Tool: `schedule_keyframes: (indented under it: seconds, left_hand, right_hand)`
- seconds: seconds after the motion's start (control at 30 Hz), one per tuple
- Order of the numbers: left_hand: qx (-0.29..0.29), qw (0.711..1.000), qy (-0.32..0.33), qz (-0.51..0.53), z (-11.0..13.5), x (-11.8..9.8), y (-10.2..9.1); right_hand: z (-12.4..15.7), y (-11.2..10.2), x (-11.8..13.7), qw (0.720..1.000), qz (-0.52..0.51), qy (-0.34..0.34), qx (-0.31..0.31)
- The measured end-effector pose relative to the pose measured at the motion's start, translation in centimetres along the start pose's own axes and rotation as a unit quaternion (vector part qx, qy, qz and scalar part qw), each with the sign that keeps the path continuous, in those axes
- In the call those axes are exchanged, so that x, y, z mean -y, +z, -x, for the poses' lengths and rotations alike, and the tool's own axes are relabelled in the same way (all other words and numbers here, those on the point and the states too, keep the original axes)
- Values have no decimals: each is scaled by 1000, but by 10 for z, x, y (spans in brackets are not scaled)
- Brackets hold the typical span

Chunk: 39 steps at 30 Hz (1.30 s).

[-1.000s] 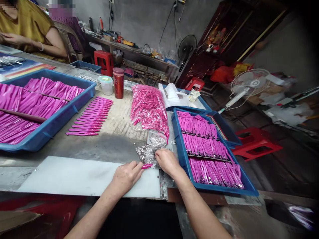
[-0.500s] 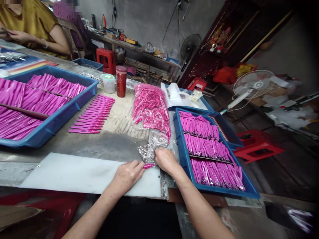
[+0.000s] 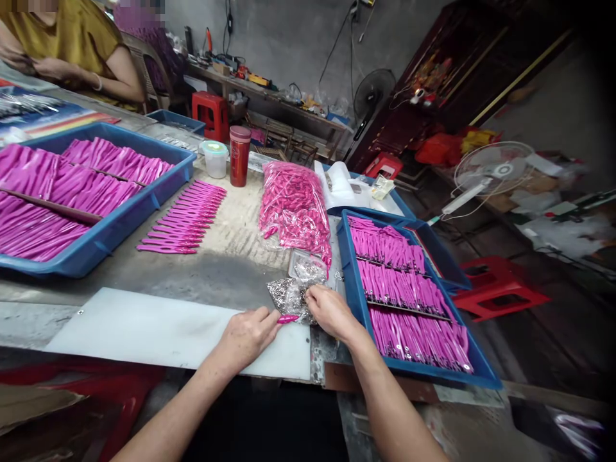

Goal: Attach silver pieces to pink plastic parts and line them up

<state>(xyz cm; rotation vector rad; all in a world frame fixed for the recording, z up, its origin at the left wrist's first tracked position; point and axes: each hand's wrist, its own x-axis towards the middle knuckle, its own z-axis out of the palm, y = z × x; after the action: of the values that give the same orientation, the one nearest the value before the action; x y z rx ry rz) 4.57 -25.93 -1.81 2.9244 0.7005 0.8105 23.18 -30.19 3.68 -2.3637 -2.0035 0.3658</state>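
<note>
My left hand (image 3: 246,337) rests on a white board (image 3: 158,330) and pinches a small pink plastic piece (image 3: 287,318) between thumb and fingers. My right hand (image 3: 330,311) is curled over a clear bag of small silver metal parts (image 3: 287,295), fingertips in the pile; what they grip is too small to name. Just right of that hand stands a blue tray (image 3: 353,295) with rows of pink pieces fitted with metal ends. A clear bag of loose pink pieces (image 3: 294,208) lies beyond the silver parts.
A large blue tray (image 3: 115,224) of pink pieces sits at left, with a row of pink pieces (image 3: 185,218) laid out beside it. A red flask (image 3: 239,156) and a lidded cup (image 3: 215,158) stand further back. Another person (image 3: 72,45) sits at the far left.
My right hand has shifted slightly within the silver parts. The view has drifted a little; my left hand keeps the pink piece in the same place.
</note>
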Motion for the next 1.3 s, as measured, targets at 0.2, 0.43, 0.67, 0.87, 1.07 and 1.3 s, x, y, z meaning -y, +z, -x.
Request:
schedule_keyframes:
  seconds: [0.2,0.43,0.67,0.87,1.07,1.3]
  left_hand:
    - [-6,1000,-8,8,1,1,2]
    - [-4,1000,-21,23,0,1,1]
    - [-2,999,-23,22,1,1,3]
    - [4,1000,-24,17,2,0,3]
    - [-7,1000,-17,15,1,0,3]
    - [0,1000,-17,13,1,1,3]
  right_hand:
    - [20,-3,5,999,-44,-24,-3]
    - [48,14,17,997,-3,-29,68]
    - [48,19,13,996,-36,-18,82]
    - [44,20,14,995,-36,-8,91]
    - [40,19,24,994,27,17,109]
    - [40,20,22,995,-68,22,62]
